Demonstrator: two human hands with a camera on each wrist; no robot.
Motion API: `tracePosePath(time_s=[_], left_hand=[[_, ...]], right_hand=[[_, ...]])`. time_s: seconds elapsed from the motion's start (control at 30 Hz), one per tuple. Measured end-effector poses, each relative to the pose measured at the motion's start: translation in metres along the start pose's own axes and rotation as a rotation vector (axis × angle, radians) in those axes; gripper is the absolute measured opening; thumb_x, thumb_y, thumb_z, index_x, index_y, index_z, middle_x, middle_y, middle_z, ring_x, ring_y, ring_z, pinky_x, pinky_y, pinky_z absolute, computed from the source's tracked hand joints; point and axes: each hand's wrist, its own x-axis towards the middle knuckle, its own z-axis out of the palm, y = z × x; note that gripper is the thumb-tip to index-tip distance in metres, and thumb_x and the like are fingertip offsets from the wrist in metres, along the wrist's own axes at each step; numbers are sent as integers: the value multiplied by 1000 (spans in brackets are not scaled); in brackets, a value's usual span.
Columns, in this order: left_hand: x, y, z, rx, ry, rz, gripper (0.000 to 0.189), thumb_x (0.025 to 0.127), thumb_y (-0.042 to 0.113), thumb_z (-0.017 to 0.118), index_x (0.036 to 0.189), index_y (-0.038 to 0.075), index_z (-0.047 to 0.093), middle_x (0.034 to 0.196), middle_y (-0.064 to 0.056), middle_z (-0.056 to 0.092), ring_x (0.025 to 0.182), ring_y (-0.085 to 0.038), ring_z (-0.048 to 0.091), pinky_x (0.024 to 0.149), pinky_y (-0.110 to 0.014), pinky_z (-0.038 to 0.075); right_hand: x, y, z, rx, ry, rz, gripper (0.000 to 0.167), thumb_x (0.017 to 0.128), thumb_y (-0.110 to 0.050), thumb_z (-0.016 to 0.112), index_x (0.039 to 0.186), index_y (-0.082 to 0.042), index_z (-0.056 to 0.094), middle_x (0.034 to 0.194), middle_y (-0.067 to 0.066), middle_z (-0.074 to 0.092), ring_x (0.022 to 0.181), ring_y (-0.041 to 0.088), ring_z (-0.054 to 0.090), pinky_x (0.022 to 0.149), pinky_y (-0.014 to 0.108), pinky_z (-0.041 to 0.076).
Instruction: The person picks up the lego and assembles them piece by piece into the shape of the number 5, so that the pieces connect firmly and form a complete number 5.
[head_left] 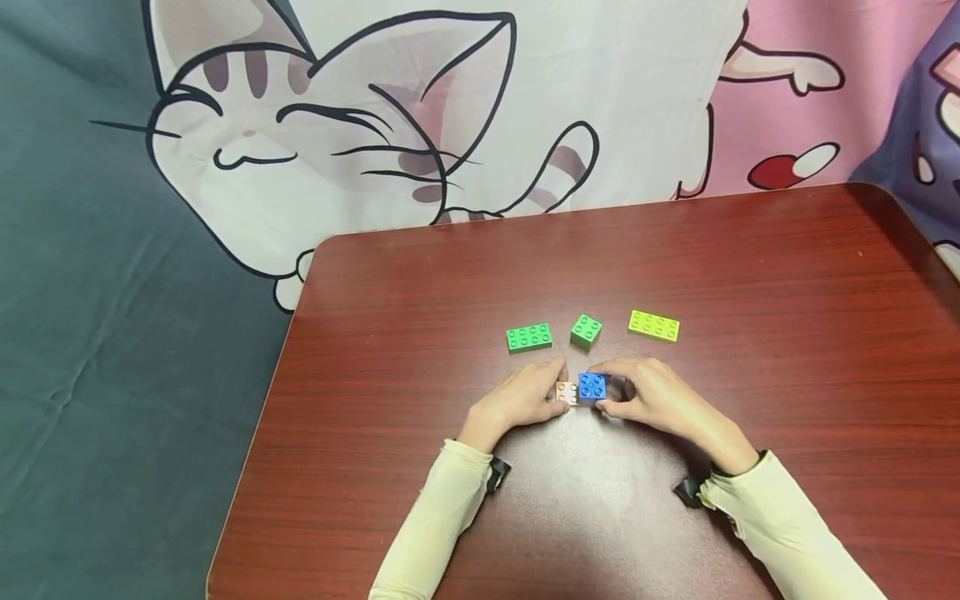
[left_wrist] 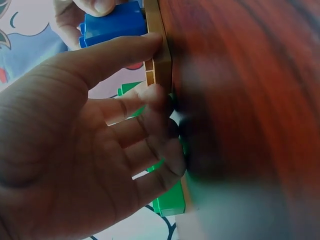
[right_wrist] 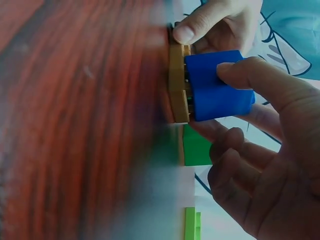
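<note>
My left hand (head_left: 517,397) pinches a low tan toy building brick (head_left: 566,394) between thumb and fingers, close over the table. A blue four-stud brick (head_left: 592,386) is gripped by my right hand (head_left: 656,398), its thumb on the near side and fingers behind. The blue brick stands over the right end of the tan brick (right_wrist: 176,80), studs up. In the right wrist view, a narrow gap with studs shows between the two. Part of the tan brick's left end is covered by my left fingers.
Behind the hands lie a long green brick (head_left: 528,337), a small green brick (head_left: 586,332) and a long lime brick (head_left: 654,326). All rest on the brown wooden table (head_left: 420,333). A cloth printed with cartoon cats (head_left: 525,108) hangs beyond the table's far edge.
</note>
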Motion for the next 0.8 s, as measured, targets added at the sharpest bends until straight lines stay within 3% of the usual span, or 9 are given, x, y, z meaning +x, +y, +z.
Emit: tracePosePath(time_s=[0.13, 0.23, 0.43, 0.57, 0.8], left_hand=[[-1, 3, -2, -7, 43, 9, 42, 79, 32, 73, 109, 11, 53, 95, 0, 55, 82, -10, 50, 69, -22, 42], [0, 6, -4, -38, 93, 69, 46, 79, 36, 73, 114, 14, 53, 104, 0, 53, 91, -10, 48, 78, -22, 42], [3, 7, -5, -54, 141, 173, 35, 81, 33, 71, 104, 13, 54, 91, 1, 52, 83, -8, 46, 77, -19, 39], [3, 6, -4, -60, 145, 186, 35, 81, 33, 71, 104, 13, 53, 89, 1, 53, 83, -7, 46, 77, -19, 38], [6, 9, -2, -77, 137, 181, 34, 81, 32, 72, 101, 14, 51, 86, 1, 54, 80, -10, 48, 72, -18, 38]], right_hand=[[0, 2, 2, 21, 14, -8, 35, 70, -12, 75, 103, -7, 65, 65, -4, 53, 54, 7, 46, 49, 21, 37], [0, 3, 3, 35, 20, 2, 35, 69, -12, 76, 103, -8, 66, 65, -3, 53, 54, 7, 45, 49, 21, 37], [1, 5, 3, 66, 11, 31, 35, 71, -13, 78, 104, -7, 66, 66, -4, 53, 54, 2, 42, 49, 22, 37], [0, 5, 2, 95, -3, 39, 35, 73, -14, 78, 105, -6, 66, 66, -6, 55, 55, 1, 48, 50, 23, 41], [-2, 5, 1, 92, 0, 51, 35, 72, -12, 79, 104, -4, 67, 81, -4, 67, 71, 10, 63, 64, 31, 50]])
